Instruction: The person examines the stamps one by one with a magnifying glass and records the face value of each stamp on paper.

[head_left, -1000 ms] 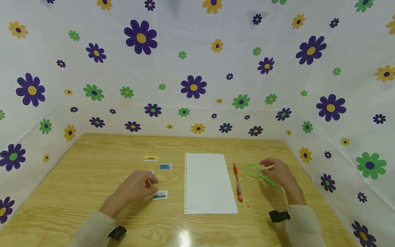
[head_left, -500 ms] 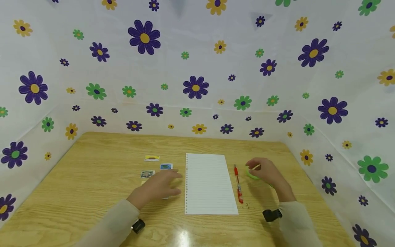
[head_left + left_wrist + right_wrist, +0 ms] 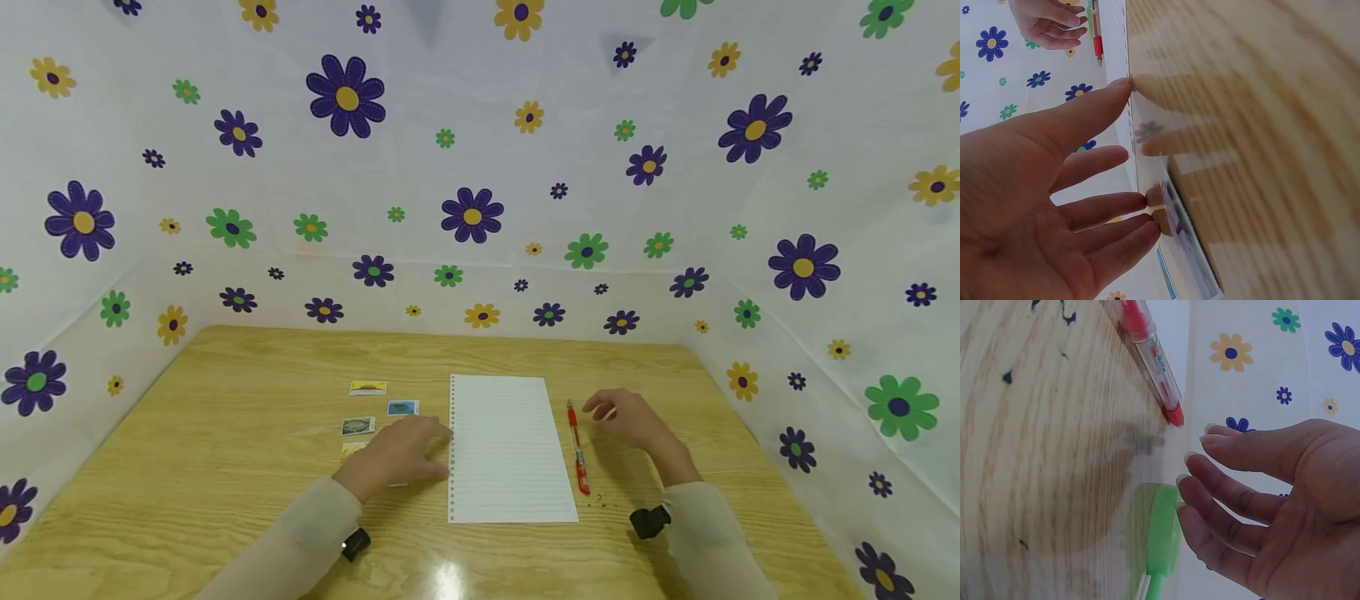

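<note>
My left hand (image 3: 401, 457) reaches over the wooden table with fingers spread, fingertips right at the punched left edge of a lined sheet of paper (image 3: 513, 450). In the left wrist view its thumb tip meets the paper's edge, and it holds nothing. The right hand (image 3: 633, 423) hovers right of a red pen (image 3: 577, 450), fingers loosely bent with nothing in them. Below those fingers, in the right wrist view, lies a green magnifying glass (image 3: 1164, 531); the right hand hides it in the head view.
Left of the paper lie several small stamp-like picture cards, among them a yellow one (image 3: 367, 388), a blue one (image 3: 403, 407) and a grey-green one (image 3: 358, 426). Dark crumbs (image 3: 602, 502) lie below the pen. Flower-printed sheeting (image 3: 480, 167) walls the table.
My left hand has moved right from the picture cards to the paper's edge, its fingers spreading. The right hand has shifted left over the magnifying glass, toward the pen.
</note>
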`<state>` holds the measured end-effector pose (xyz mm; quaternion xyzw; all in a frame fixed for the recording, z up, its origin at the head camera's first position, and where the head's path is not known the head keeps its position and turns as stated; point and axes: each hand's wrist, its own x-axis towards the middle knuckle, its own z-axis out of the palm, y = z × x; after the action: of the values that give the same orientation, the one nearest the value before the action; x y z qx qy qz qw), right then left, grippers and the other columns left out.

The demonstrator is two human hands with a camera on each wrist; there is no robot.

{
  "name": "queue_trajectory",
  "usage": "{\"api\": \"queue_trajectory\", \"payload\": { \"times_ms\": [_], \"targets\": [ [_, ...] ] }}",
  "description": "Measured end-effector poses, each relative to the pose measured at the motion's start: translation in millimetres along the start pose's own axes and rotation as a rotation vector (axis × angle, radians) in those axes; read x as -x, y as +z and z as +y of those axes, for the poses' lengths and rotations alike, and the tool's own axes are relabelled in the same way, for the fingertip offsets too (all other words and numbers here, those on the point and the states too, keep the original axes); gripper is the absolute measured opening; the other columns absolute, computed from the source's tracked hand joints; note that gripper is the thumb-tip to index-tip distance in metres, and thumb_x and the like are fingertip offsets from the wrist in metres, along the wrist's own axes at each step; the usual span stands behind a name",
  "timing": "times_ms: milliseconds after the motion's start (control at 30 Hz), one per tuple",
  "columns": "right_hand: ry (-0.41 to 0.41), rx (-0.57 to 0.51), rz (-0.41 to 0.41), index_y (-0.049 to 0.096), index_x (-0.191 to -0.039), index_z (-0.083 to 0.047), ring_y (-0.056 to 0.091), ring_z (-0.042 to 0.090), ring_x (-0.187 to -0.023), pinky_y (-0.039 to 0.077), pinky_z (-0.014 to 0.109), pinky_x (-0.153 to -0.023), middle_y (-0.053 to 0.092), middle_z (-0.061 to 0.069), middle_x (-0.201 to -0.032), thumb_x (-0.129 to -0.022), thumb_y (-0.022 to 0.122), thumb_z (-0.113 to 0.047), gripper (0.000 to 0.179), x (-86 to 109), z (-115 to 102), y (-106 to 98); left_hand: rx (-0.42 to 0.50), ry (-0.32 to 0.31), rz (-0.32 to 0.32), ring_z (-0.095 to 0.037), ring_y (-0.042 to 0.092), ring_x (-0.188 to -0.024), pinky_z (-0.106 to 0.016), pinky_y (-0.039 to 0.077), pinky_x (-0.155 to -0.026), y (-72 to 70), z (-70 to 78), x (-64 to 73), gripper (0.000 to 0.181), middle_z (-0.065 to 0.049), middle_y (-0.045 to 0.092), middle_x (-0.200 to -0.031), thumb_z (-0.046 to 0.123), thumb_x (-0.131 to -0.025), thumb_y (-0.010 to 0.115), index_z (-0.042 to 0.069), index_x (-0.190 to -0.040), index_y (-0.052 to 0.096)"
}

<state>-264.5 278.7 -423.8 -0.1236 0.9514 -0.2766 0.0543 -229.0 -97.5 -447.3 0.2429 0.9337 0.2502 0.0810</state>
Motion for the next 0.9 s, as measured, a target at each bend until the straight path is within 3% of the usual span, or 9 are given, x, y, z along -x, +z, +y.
{"api": "queue_trajectory", "payload": {
  "times_ms": [333,900],
  "targets": [
    [0.008,0.021,-0.014,0.071,-0.113,-0.002,0.066,0.03,-0.092,0.06,0.044,-0.079,0.071,0.021,-0.103,-0.092,0.068,0.004,0.022,-6.5,2.2,4.8,-0.042,-0.007,-0.019,-0.038,0.061,-0.13,-0.054,0.05,-0.109,1.0,3.4,-2.8,0.05,-0.013,0.068,-0.137,0.029,-0.084,0.087,0.009,-0.128,0.072],
    [-0.025,0.059,-0.049,0.072,-0.111,-0.004,0.064,0.029,-0.092,0.057,0.046,-0.082,0.07,0.017,-0.1,-0.091,0.068,0.005,0.023,-15.0,-2.7,10.2,-0.015,-0.07,0.015,-0.037,0.062,-0.127,-0.053,0.051,-0.107,3.1,7.2,-3.5,0.047,-0.01,0.071,-0.132,0.029,-0.082,0.088,0.01,-0.123,0.075]
  ]
}}
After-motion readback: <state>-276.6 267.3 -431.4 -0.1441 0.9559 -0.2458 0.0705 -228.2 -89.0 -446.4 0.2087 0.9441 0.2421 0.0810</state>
